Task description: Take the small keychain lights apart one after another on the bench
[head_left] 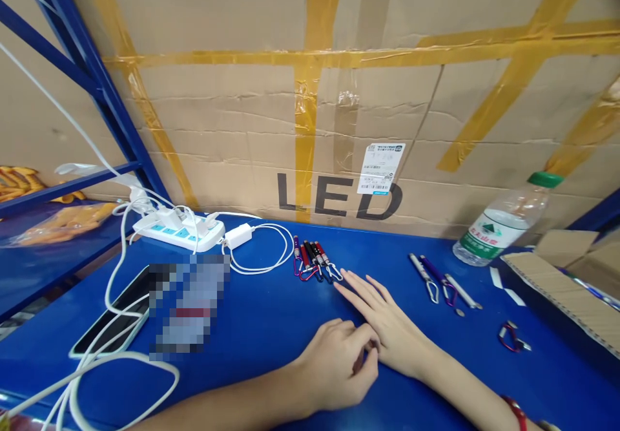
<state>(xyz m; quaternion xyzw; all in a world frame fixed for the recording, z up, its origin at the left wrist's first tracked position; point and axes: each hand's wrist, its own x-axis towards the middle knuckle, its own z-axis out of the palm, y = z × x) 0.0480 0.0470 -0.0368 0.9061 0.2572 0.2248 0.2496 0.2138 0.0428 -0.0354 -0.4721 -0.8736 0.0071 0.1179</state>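
Note:
My right hand (382,318) lies flat on the blue table (271,315), fingers stretched toward a row of several small keychain flashlights (314,260) with carabiner clips; the fingertips almost touch the nearest clip. My left hand (339,363) rests beside it with fingers curled loosely, thumb and fingertips against the right hand's base. Nothing shows inside it. Further right lie three loose pen-shaped lights (443,282) and a red carabiner (511,339).
A white power strip (179,231) with plugged chargers and looping white cables (261,250) sits at the back left, beside a phone (113,321). A plastic water bottle (504,221) leans on the taped cardboard box (339,95). An open carton (562,289) stands right. Blue shelving (87,69) stands left.

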